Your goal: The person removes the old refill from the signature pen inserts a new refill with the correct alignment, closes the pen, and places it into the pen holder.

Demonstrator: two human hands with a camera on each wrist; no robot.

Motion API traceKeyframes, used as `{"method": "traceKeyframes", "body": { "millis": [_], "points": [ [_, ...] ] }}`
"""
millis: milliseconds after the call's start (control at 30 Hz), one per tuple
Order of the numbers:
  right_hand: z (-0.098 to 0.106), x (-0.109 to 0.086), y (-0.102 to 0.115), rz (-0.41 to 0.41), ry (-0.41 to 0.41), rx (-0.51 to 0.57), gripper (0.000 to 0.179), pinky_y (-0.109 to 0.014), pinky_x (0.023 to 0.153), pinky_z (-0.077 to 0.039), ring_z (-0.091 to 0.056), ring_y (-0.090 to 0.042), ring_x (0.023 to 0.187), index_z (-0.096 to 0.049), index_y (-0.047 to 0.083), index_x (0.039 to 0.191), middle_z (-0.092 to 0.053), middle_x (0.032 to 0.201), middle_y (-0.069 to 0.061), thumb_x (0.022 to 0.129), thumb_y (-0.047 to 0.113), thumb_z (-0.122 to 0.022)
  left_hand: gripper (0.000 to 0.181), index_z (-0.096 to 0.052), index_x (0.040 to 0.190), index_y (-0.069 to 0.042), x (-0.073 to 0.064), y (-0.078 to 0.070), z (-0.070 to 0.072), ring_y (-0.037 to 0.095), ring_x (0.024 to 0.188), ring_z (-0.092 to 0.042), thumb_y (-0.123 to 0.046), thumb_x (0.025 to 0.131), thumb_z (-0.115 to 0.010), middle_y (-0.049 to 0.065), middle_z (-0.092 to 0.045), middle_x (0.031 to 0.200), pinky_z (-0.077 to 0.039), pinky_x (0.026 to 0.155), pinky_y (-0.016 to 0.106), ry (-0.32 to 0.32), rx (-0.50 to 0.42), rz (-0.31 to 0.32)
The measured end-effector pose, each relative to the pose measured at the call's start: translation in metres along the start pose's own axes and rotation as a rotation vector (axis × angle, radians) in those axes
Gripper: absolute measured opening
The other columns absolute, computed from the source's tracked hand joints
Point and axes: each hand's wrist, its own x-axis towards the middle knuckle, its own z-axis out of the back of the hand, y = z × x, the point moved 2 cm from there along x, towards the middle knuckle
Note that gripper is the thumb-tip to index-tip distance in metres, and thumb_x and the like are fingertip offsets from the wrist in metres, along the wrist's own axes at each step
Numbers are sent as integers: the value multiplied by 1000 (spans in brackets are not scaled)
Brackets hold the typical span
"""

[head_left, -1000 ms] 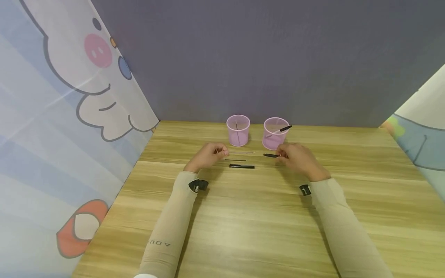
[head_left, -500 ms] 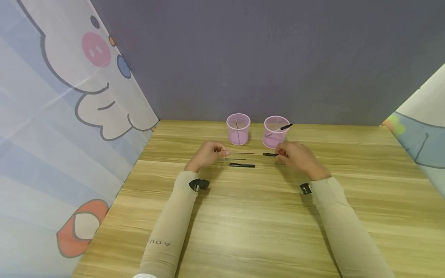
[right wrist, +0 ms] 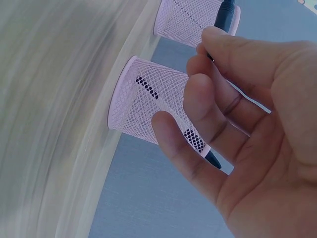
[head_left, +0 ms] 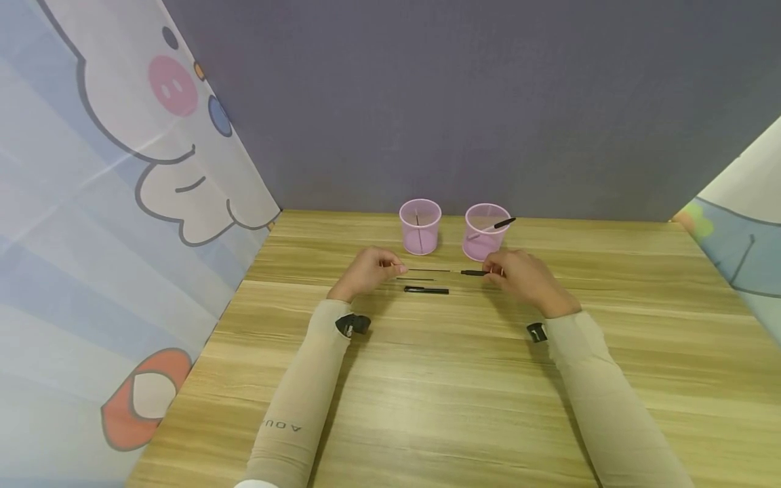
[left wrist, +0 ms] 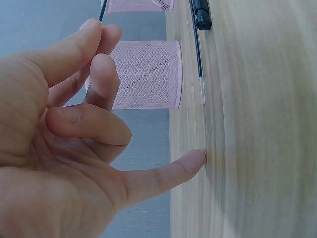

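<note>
My left hand [head_left: 369, 272] pinches a thin dark pen refill [head_left: 430, 270] between thumb and fingertips, its light tip pointing right. Facing it, my right hand [head_left: 521, 278] pinches a short black pen barrel [head_left: 473, 272], seen also as a dark barrel [right wrist: 225, 16] in the right wrist view. The refill's tip is right at the barrel's left end. Below them on the table lie a second refill [left wrist: 199, 54] and a black pen piece with a clip [head_left: 426, 290]. In the left wrist view the little finger [left wrist: 190, 161] reaches down to the table by that second refill's end.
Two pink mesh cups stand behind the hands. The left cup [head_left: 420, 242] holds a thin dark stick [head_left: 418, 227]; in the right cup [head_left: 476, 251] leans a pen with a black end [head_left: 504, 223]. A grey panel [head_left: 464, 108] rises at the table's [head_left: 439, 393] back edge.
The refill in my left hand has moved slightly right, closing the gap to the black barrel. My right hand stays nearly still.
</note>
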Motion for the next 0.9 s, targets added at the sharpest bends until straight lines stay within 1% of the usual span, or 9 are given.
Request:
{"method": "traceKeyframes", "body": {
  "millis": [67,167,300,433,533,733,900],
  "points": [
    [0,0,0,-1,3,1,8,-45,72,-53,-64,-18,77,-72,9,98,-72,85,-2,93,15,-74,18,-79,92,-10,0,0,0,14,70,-50,-26,97,-72,0,-61,74,-42,62,28,2,-4,-4],
    [0,0,1,-3,5,2,8,-45,73,-53,-65,-18,77,-72,9,98,-72,85,-2,93,14,-74,18,-79,91,-10,0,0,0,14,68,-50,-25,97,-71,3,-62,74,-41,60,27,6,-13,-8],
    [0,1,1,-2,0,1,7,-45,73,-53,-65,-18,77,-72,9,98,-72,85,-2,93,14,-73,20,-78,93,-6,0,0,0,13,65,-49,-23,98,-70,15,-64,76,-37,56,25,17,-40,-5],
    [-1,1,0,-3,0,1,7,-45,73,-53,-65,-18,77,-72,9,98,-72,84,-1,93,14,-73,22,-77,94,-3,0,0,-1,11,62,-50,-23,98,-69,22,-66,80,-36,54,23,29,-62,-1],
    [-1,1,0,-5,2,0,7,-44,72,-53,-65,-17,76,-72,9,97,-72,84,-1,93,14,-74,22,-77,93,-4,0,-1,-1,11,62,-50,-24,98,-69,22,-67,81,-35,53,22,34,-72,2],
    [-2,2,2,-1,5,-16,7,-45,73,-53,-65,-18,77,-72,9,96,-71,84,-1,93,14,-74,19,-77,93,-7,0,0,-2,17,66,-54,-23,98,-69,21,-65,80,-35,52,22,37,-90,9],
    [-2,2,4,-4,3,-22,7,-45,73,-53,-65,-19,78,-73,10,96,-71,84,-1,92,16,-75,20,-77,93,-7,1,0,-2,14,65,-53,-24,99,-69,11,-62,75,-35,53,23,36,-88,13]
  ]
}}
